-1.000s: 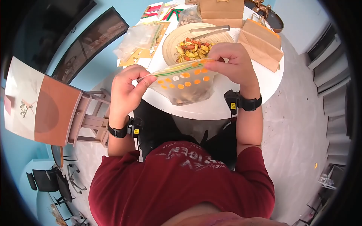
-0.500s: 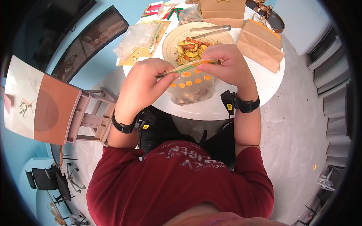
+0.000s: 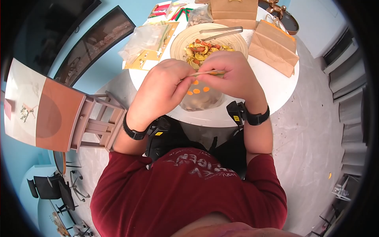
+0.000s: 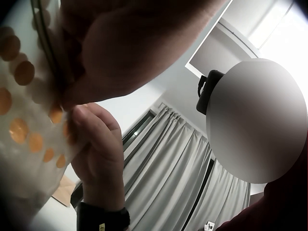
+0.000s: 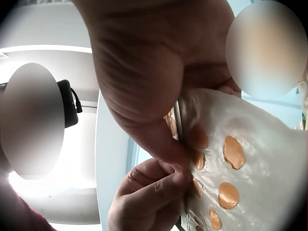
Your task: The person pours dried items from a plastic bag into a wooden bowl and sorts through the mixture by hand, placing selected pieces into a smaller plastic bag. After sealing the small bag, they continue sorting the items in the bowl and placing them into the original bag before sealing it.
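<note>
A translucent zip bag (image 3: 201, 100) with orange dots and a green-edged top hangs upright between my hands, its lower part close over the near edge of the round table. My left hand (image 3: 164, 85) pinches the top strip between thumb and fingers. Right beside it, my right hand (image 3: 231, 75) pinches the same strip, thumb nearest me. The left wrist view shows the bag's dotted side (image 4: 19, 130) and both thumbs close together at the seal. In the right wrist view the bag (image 5: 250, 139) bulges below the pinched edge. Its contents are blurred by the plastic.
Behind the hands, a round woven tray (image 3: 179, 43) holds a heap of yellow and orange pieces, with metal tongs (image 3: 221, 31) across it. Brown paper bags (image 3: 274, 49) stand at the right and back. Another clear zip bag (image 3: 142, 39) lies on a yellow board at the left.
My left hand has slid right along the bag's top edge, and the right hand has shifted slightly left. They now almost meet, and the bag's mouth has gathered between them.
</note>
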`<state>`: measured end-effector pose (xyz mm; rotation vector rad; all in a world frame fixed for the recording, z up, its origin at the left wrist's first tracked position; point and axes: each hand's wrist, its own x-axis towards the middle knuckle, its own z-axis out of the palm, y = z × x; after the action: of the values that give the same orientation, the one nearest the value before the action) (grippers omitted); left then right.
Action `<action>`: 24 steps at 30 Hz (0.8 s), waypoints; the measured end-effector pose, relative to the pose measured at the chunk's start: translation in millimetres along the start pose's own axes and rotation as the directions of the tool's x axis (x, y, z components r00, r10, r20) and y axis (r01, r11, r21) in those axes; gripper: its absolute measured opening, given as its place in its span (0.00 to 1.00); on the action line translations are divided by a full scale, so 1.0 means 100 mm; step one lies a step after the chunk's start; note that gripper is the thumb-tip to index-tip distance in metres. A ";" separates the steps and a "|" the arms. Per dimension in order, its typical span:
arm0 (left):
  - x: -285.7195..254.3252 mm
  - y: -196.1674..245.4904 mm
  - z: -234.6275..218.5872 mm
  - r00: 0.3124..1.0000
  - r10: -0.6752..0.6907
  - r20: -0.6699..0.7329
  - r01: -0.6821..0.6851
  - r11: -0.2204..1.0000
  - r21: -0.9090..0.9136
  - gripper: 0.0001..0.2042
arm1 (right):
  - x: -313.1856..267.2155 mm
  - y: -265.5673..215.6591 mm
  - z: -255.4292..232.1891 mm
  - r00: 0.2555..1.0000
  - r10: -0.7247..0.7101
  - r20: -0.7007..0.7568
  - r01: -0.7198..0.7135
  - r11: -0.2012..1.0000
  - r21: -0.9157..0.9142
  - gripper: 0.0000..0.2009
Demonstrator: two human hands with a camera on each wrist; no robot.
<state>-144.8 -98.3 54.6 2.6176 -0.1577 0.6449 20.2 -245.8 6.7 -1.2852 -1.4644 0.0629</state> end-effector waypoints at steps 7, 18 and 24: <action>-0.03 0.03 0.03 0.999 0.042 -0.014 -0.041 0.998 0.038 0.03 | -0.01 -0.05 0.00 0.997 -0.046 0.054 0.051 0.995 -0.089 0.04; -0.16 0.00 -0.14 0.998 -0.017 0.060 0.014 0.999 0.050 0.04 | -0.05 -0.12 -0.06 0.998 -0.027 0.048 0.038 0.966 -0.257 0.07; -0.32 -0.09 -0.26 0.993 -0.097 0.063 0.090 0.991 0.095 0.05 | -0.10 -0.08 -0.25 1.000 0.026 0.011 -0.022 0.955 -0.294 0.08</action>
<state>-181.7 -79.0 56.8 2.7178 -0.0259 0.5437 31.1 -270.9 14.2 -1.5452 -1.5105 -0.1355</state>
